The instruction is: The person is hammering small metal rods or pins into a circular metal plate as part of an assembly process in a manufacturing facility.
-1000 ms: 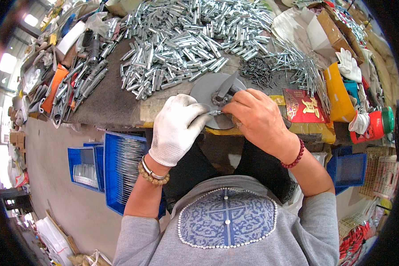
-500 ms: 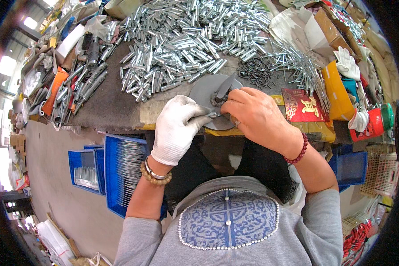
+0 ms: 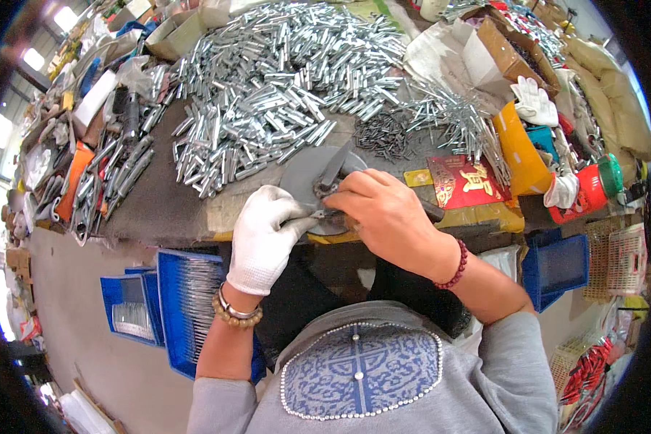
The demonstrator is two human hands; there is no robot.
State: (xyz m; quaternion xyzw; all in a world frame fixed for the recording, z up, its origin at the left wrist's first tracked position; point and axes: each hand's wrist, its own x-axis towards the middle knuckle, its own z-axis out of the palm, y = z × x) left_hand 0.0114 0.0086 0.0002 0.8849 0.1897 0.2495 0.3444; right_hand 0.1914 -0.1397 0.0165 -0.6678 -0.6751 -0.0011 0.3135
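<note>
My left hand [image 3: 264, 235], in a white knit glove, pinches a small metal piece [image 3: 318, 215] between thumb and forefinger over a grey round disc [image 3: 296, 173] at the bench edge. My bare right hand [image 3: 390, 217] is closed right beside it, its fingertips almost meeting the gloved ones. What those right fingers hold is hidden. A flat grey metal piece [image 3: 334, 168] slants up from the dark fitting at the disc's middle. From behind my right hand sticks out the end of a dark round rod [image 3: 432, 211]; whether I hold it cannot be seen.
Heaped silvery metal tubes [image 3: 267, 108] cover the bench beyond the disc. Short dark pins [image 3: 383, 135] and long thin rods [image 3: 459, 126] lie to their right, near a red printed card [image 3: 469, 182]. Blue bins [image 3: 168, 311] with metal rods stand below, left. A red jar [image 3: 582, 192] is far right.
The view has shifted, so the bench appears lower and further left. Both hands remain together over the disc, and the dark rod end now shows beside my right hand.
</note>
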